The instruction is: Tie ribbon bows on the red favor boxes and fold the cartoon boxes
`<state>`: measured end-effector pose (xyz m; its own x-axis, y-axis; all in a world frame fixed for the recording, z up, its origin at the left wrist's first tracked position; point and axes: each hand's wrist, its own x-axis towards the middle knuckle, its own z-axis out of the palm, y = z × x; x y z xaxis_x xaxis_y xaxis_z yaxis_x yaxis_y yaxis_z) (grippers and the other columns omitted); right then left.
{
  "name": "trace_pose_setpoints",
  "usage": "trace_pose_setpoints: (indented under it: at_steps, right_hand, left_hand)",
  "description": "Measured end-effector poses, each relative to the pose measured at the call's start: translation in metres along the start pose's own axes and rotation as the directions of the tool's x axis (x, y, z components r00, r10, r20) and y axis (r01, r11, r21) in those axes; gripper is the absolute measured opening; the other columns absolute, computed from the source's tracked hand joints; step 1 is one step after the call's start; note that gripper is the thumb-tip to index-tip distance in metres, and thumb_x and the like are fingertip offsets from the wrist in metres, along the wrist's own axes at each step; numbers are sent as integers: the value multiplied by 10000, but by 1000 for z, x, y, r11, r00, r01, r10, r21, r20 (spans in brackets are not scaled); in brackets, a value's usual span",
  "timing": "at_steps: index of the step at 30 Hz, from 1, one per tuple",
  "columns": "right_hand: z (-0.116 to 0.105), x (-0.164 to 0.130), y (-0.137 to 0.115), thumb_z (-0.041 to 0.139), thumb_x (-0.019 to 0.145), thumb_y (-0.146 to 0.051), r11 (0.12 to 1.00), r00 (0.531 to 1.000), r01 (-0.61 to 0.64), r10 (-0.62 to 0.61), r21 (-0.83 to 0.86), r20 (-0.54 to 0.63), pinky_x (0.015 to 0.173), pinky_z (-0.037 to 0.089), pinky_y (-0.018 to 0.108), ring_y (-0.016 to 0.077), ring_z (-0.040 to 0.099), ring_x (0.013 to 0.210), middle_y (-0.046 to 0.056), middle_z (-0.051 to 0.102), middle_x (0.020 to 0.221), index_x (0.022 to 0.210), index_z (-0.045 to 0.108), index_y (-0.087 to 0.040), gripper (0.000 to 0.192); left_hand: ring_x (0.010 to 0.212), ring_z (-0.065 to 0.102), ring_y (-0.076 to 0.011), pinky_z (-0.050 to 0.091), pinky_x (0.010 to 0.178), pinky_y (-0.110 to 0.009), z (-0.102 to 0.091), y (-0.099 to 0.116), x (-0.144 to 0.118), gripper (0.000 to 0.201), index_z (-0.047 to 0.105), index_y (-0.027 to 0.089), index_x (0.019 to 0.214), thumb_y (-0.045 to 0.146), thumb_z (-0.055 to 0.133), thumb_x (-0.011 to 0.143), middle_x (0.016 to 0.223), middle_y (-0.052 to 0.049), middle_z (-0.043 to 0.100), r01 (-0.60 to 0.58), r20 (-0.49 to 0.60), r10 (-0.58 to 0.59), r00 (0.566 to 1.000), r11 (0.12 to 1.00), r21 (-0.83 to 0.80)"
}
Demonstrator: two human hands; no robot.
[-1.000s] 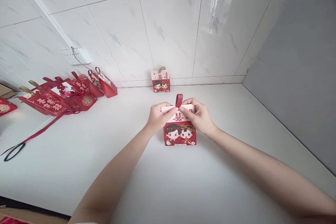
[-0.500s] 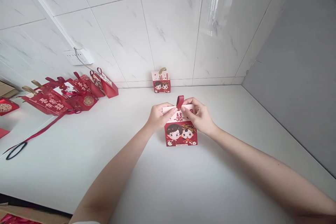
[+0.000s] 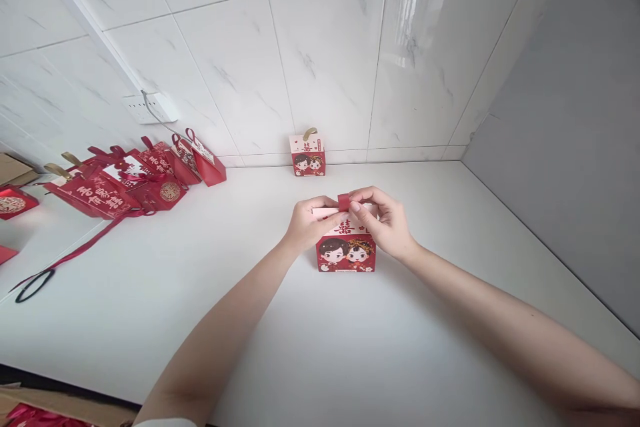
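Both hands, left hand and right hand, pinch the red ribbon handle atop the wedding candy box standing mid-desk; the box looks folded, its top apparently unfinished.

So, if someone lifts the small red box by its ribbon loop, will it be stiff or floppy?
The box looks like thin folded card, so probably light and easy to crush. Its loop bends under the left hand and right hand, so it is likely floppy. The flat base suggests it would slide, not roll.
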<state>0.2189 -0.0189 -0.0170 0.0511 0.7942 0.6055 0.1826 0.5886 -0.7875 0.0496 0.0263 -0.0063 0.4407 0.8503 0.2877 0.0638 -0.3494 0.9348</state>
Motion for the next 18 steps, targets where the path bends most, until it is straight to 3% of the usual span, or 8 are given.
trace_pose_setpoints:
  at_steps: [8,14,18]
  right_hand:
    - [5,-3,8,597,899,-403,998,998,-58,58,10,-20,610,505,265,142,605,725,17,649,851,922,609,-228,178]
    - [9,-6,10,582,903,-429,998,998,-65,65,14,-24,628,512,267,149,609,754,23,647,869,934,588,-225,207]
    - [9,-7,16,568,907,-443,995,994,-95,97,39,-51,684,519,282,162,619,818,30,649,927,984,578,-231,226]
  left_hand:
    - [716,654,-183,501,650,-272,0,2,-2,234,739,144,792,364,765,717,756,-54,711,-37,0,37,999,999,31]
    - [787,673,-205,521,705,-288,1,6,-4,232,747,144,848,348,749,738,831,-71,729,-62,22,62,998,998,6]
    - [777,665,-193,522,704,-288,0,-6,-2,255,731,139,846,346,779,705,836,-74,719,-10,2,10,1000,1000,-9]
